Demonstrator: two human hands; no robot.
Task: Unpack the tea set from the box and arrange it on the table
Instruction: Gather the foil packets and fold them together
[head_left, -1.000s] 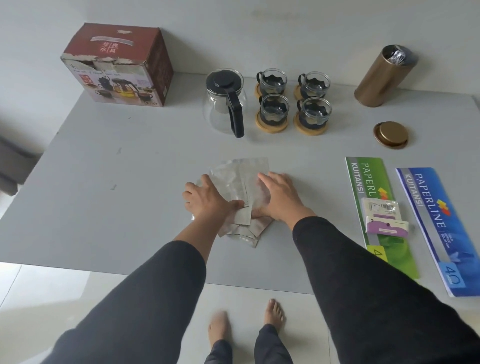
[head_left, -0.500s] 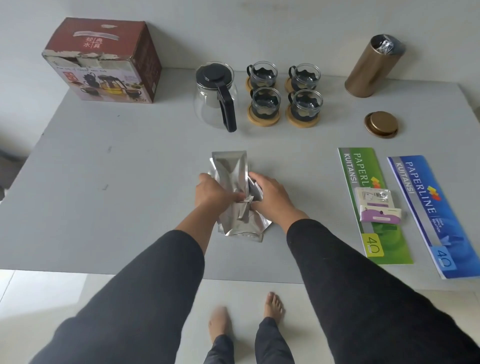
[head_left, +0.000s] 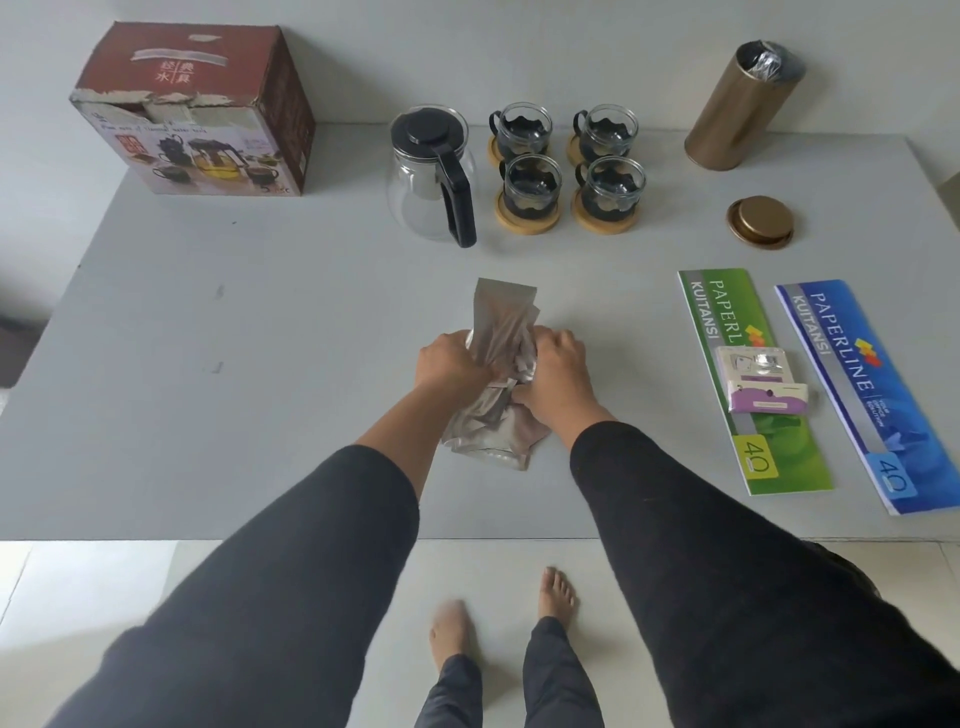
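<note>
A bundle of silver foil packets (head_left: 501, 322) stands on end in the middle of the grey table (head_left: 208, 415). My left hand (head_left: 453, 364) and my right hand (head_left: 556, 371) squeeze it together from both sides. At the back stands a glass teapot (head_left: 431, 179) with a black lid and handle. Right of it are several glass cups (head_left: 569, 166) in black holders on round wooden coasters. The red tea-set box (head_left: 197, 109) sits at the back left corner.
A gold canister (head_left: 740, 114) stands open at the back right, its lid (head_left: 761, 222) lying in front of it. Green (head_left: 748, 379) and blue (head_left: 878, 395) receipt booklets lie on the right, small packets (head_left: 763, 387) on the green one. My bare feet show below the table's near edge.
The foil packets lay flat under my hands a second ago. Both hands have since gathered them into a bundle and stood it upright, squeezing it narrower.
</note>
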